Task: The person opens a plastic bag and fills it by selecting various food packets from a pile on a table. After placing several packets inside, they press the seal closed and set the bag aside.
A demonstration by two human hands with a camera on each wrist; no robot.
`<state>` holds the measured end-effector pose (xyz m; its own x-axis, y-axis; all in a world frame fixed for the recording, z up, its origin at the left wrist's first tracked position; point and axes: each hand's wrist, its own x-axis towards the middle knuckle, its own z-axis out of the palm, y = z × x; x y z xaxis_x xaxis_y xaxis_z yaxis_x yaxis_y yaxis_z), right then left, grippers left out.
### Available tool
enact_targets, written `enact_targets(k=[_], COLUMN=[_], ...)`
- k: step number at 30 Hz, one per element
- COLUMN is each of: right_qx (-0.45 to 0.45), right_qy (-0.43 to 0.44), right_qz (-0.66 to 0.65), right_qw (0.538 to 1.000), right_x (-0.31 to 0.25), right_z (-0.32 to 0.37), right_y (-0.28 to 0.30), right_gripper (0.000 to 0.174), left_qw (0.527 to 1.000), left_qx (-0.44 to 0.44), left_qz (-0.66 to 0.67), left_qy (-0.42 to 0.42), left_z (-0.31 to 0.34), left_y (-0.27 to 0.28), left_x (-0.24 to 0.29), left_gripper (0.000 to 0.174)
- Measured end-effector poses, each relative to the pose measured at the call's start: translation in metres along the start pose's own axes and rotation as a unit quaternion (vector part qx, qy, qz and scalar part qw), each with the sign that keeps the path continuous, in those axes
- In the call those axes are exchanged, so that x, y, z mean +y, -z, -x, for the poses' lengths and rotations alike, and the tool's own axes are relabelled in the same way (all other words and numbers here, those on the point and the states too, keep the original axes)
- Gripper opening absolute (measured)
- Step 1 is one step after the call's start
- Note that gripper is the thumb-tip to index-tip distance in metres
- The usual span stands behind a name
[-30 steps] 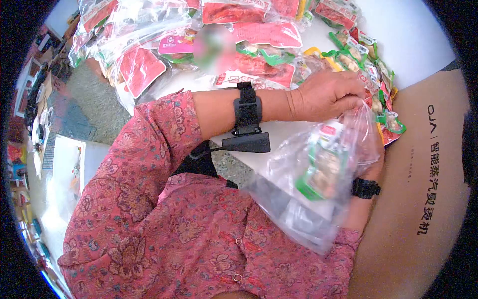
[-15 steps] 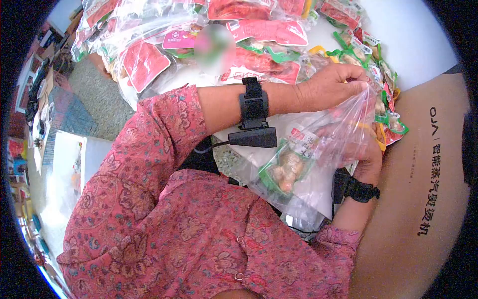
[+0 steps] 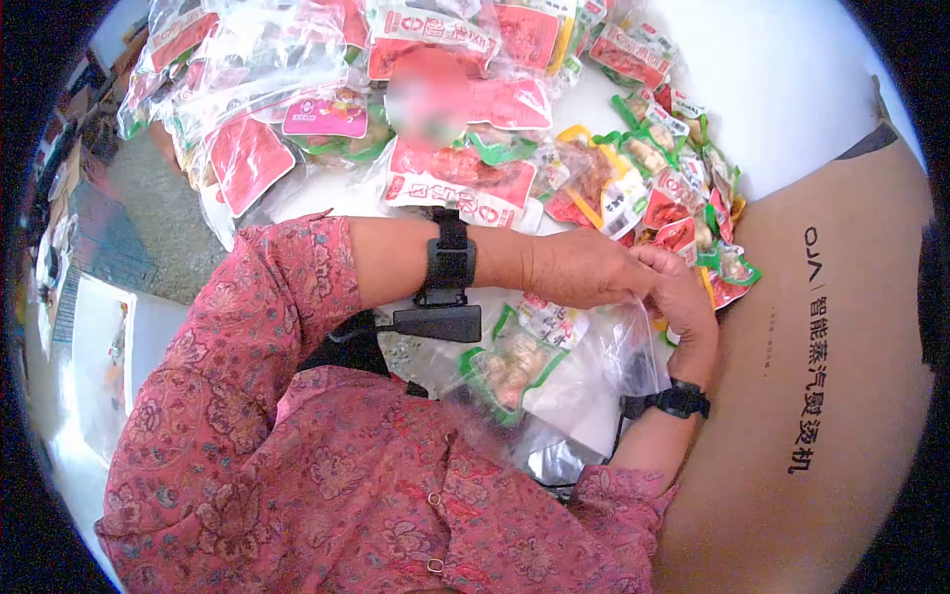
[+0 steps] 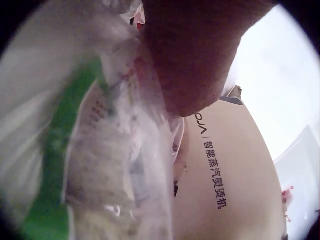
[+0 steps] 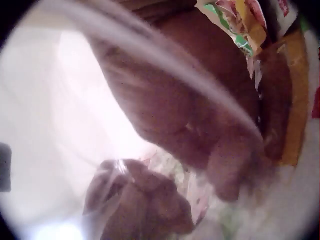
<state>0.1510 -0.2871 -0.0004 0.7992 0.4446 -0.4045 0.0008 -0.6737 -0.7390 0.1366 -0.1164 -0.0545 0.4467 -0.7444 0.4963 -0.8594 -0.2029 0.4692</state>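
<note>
In the head view, a clear plastic bag [image 3: 633,346] hangs below both hands, over the lap edge of the white table. Inside lies a green-edged packet [image 3: 515,366] of pale, lumpy food, tilted towards the left. My left hand [image 3: 589,267] reaches across from the left and pinches the bag's top. The fingers of my right hand [image 3: 688,297] curl in against the left fingertips at the same gathered plastic. The packet's green border [image 4: 57,150] fills the left of the left wrist view, blurred behind the film. A fold of bag film [image 5: 175,65] crosses the right wrist view.
Beyond the hands lies a heap of small red, yellow and green food packets [image 3: 683,188]. Larger filled clear bags with red labels [image 3: 455,183] cover the table's far left. A tall cardboard box [image 3: 792,396] stands close along the right arm.
The right hand has come up from behind the bag to meet the left hand at its top. The packet has swung left with the bag. The head view has shifted slightly.
</note>
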Motion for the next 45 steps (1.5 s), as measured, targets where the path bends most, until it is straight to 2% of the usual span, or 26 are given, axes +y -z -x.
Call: enact_targets(k=[2,3,4,5,6,8,9,11,13,17,20,23,24,26,28,30,31,33,36,37,39,40,42,43,44,45], right_qx=[0.029,0.064,0.098,0.097,0.121,0.142,0.145,0.147,0.162,0.169,0.146,0.167,0.165,0.287,0.275,0.282,0.283,0.285,0.267,0.266,0.273,0.274,0.303,0.305,0.29,0.266], right_qy=[0.009,0.053,0.097,0.099,0.116,0.132,0.121,0.111,0.052,0.027,-0.011,0.042,0.043,0.184,0.206,0.27,0.27,0.28,0.267,0.268,0.184,0.184,0.152,0.151,0.145,0.136], right_qz=[-0.009,-0.005,-0.002,0.001,0.06,0.123,0.123,0.124,0.097,0.067,0.015,-0.145,-0.144,-0.033,-0.038,0.219,0.22,0.487,0.528,0.528,0.539,0.538,0.504,0.503,0.357,0.201], right_qw=[0.999,0.997,0.99,0.99,0.984,0.973,0.974,0.975,0.981,0.983,0.989,0.974,0.975,0.94,0.939,0.894,0.894,0.777,0.76,0.761,0.775,0.776,0.794,0.794,0.876,0.933], right_x=[0.01,0.018,0.026,0.032,0.036,0.045,0.042,0.039,0.016,0.017,0.008,0.011,0.007,-0.001,-0.012,-0.021,-0.023,-0.026,-0.035,-0.04,-0.05,-0.05,-0.046,-0.038,-0.025,-0.022], right_z=[-0.007,-0.012,-0.017,-0.021,-0.025,-0.03,-0.031,-0.027,-0.017,-0.017,-0.014,-0.017,-0.021,-0.03,-0.039,-0.053,-0.057,-0.066,-0.072,-0.069,-0.061,-0.06,-0.058,-0.06,-0.064,-0.064], right_y=[-0.001,0.0,0.001,0.005,0.009,0.013,0.011,0.01,0.0,-0.003,-0.005,0.0,0.001,0.004,0.008,0.008,0.004,-0.004,-0.011,-0.014,-0.015,-0.014,-0.01,-0.001,0.012,0.018], right_gripper=[0.018,0.019,0.019,0.019,0.019,0.02,0.019,0.018,0.017,0.015,0.013,0.009,0.009,0.009,0.017,0.037,0.037,0.064,0.072,0.072,0.062,0.062,0.045,0.045,0.035,0.025], left_qw=[0.998,0.998,0.994,0.985,0.985,0.992,0.992,0.982,0.985,0.988,0.992,0.995,0.995,0.997,0.992,0.985,0.984,0.983,0.974,0.974,0.973,0.971,0.969,0.964,0.959,0.959], left_qx=[0.048,0.051,0.098,0.145,0.148,0.106,0.109,0.122,0.098,0.052,0.052,0.048,0.05,0.047,0.078,0.108,0.098,0.09,0.1,0.092,0.082,0.097,0.107,0.1,0.093,0.091], left_qz=[0.024,0.022,0.045,0.068,0.067,0.045,0.045,0.071,0.081,0.082,0.038,0.042,0.041,0.043,0.082,0.119,0.138,0.154,0.184,0.199,0.214,0.217,0.22,0.245,0.269,0.268], left_qy=[0.012,0.012,-0.025,-0.062,-0.063,-0.049,-0.049,-0.122,-0.12,-0.122,-0.107,-0.072,-0.071,-0.041,-0.052,-0.067,-0.057,-0.048,-0.087,-0.062,-0.036,-0.037,-0.04,-0.017,0.005,0.003], left_z=[-0.001,-0.002,-0.003,-0.003,-0.002,0.0,0.001,0.003,0.005,0.009,0.007,0.008,0.008,0.008,0.007,0.005,0.004,0.002,0.004,0.004,0.004,0.004,0.002,0.002,0.002,0.002], left_y=[-0.003,-0.003,-0.003,-0.003,-0.001,0.003,0.002,-0.001,0.0,0.0,-0.006,-0.005,-0.005,-0.008,-0.007,-0.009,-0.013,-0.015,-0.012,-0.009,-0.008,-0.01,-0.013,-0.013,-0.013,-0.013], left_x=[-0.005,-0.005,-0.004,-0.004,-0.001,0.006,0.007,0.008,0.011,0.011,0.008,0.008,0.006,0.003,0.004,0.003,0.0,-0.002,-0.001,-0.001,-0.001,-0.002,-0.004,-0.005,-0.006,-0.005], left_gripper=[0.013,0.013,0.015,0.016,0.016,0.021,0.021,0.024,0.023,0.017,0.016,0.016,0.016,0.017,0.015,0.014,0.015,0.016,0.028,0.031,0.035,0.038,0.041,0.042,0.043,0.043])
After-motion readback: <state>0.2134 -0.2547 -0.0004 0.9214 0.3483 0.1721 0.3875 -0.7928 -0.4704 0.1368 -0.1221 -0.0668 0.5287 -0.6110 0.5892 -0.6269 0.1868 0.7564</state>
